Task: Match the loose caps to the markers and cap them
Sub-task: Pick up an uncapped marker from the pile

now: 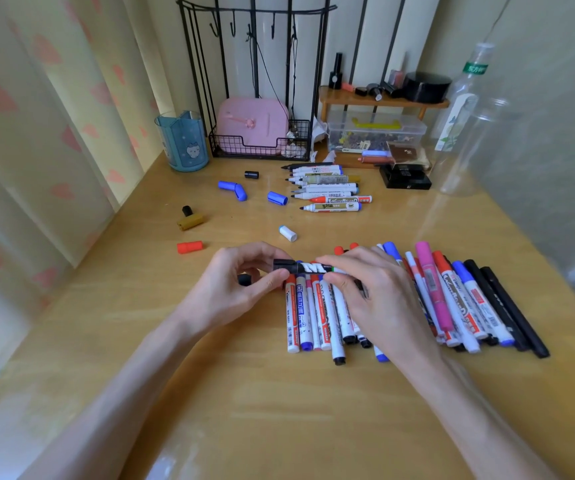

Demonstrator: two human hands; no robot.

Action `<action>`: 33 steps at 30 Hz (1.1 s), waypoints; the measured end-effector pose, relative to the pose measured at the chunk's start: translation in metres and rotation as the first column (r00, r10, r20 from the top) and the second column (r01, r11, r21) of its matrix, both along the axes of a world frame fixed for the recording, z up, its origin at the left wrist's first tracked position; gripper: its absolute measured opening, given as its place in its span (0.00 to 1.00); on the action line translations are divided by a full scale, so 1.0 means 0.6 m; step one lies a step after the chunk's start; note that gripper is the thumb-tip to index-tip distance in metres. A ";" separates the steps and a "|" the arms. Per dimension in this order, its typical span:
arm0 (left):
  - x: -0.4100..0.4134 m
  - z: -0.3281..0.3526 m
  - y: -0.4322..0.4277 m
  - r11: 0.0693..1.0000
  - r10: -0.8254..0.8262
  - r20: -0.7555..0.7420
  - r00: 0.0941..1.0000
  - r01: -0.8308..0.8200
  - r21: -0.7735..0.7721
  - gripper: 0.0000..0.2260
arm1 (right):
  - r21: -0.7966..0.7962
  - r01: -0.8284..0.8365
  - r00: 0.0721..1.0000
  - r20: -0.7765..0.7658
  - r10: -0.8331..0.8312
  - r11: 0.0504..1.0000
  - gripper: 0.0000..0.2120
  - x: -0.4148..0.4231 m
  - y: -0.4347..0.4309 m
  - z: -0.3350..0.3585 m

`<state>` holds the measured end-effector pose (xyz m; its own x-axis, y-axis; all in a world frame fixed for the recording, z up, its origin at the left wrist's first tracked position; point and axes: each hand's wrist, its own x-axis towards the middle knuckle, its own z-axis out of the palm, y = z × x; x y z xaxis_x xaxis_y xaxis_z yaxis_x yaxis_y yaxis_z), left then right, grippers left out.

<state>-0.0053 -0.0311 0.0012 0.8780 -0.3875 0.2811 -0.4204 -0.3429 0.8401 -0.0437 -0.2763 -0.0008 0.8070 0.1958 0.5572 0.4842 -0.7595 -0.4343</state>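
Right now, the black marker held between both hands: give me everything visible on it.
The black plastic marker with bold white lettering lies about level, left to right, above the near row of capped markers. Its left end is a black cap, pinched by the left hand; whether it is fully seated I cannot tell. The right hand grips and hides the other end, beside a green patch.

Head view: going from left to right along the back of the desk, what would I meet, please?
Blue cup → pink case, standing in the wire basket → clear plastic box → clear bottle. The wooden shelf above the box overlaps it, so I left it out.
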 end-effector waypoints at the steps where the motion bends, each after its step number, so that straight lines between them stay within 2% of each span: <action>1: 0.000 0.000 0.001 1.000 0.004 0.001 1.000 -0.004 0.009 0.05 | 0.005 -0.005 1.000 -0.012 0.005 1.000 0.11 -0.001 -0.001 0.000; 8: 0.001 0.010 0.014 0.998 0.045 0.019 0.999 -0.045 -0.033 0.09 | 0.059 0.001 0.999 -0.048 0.002 0.998 0.12 0.001 -0.012 0.007; 12: 0.015 0.001 0.027 0.994 0.106 0.090 0.990 -0.108 0.017 0.08 | 0.042 0.017 0.999 -0.052 -0.014 0.999 0.12 0.002 -0.012 0.005; 17: 0.054 -0.042 0.065 0.931 0.297 0.135 0.945 -0.318 0.178 0.08 | 0.033 0.028 0.999 -0.046 -0.026 0.999 0.12 0.003 -0.014 0.001; 19: 0.063 -0.058 0.070 0.922 0.290 0.134 0.948 -0.314 0.225 0.07 | 0.019 0.029 0.999 -0.044 -0.028 0.999 0.11 0.004 -0.012 -0.002; 23: 0.073 -0.049 0.063 0.930 0.256 0.203 0.945 -0.299 0.215 0.08 | 0.028 0.041 0.998 -0.048 -0.040 0.999 0.12 0.008 -0.012 -0.003; 25: 0.096 -0.038 0.076 0.914 0.323 0.225 0.919 -0.364 0.177 0.08 | 0.046 0.060 0.997 -0.051 -0.058 0.997 0.12 0.011 -0.013 -0.002; 27: 0.131 -0.029 0.103 0.852 0.456 0.211 0.864 -0.493 0.177 0.14 | 0.060 0.084 0.995 -0.051 -0.081 0.995 0.12 0.015 -0.013 -0.001; 30: 0.181 -0.014 0.141 0.727 0.546 0.186 0.817 -0.572 0.379 0.27 | 0.058 0.111 0.993 -0.057 -0.108 0.992 0.12 0.022 -0.013 -0.002; 33: 0.219 -0.011 0.168 0.682 0.504 0.128 0.854 -0.485 0.548 0.32 | 0.059 0.122 0.991 -0.054 -0.119 0.991 0.13 0.024 -0.014 -0.002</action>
<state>0.1264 0.0695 -0.0054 0.9907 0.0293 0.1326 -0.0341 -0.8913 0.4522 -0.0294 -0.2848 -0.0021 0.8499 0.0620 0.5233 0.3671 -0.7821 -0.5036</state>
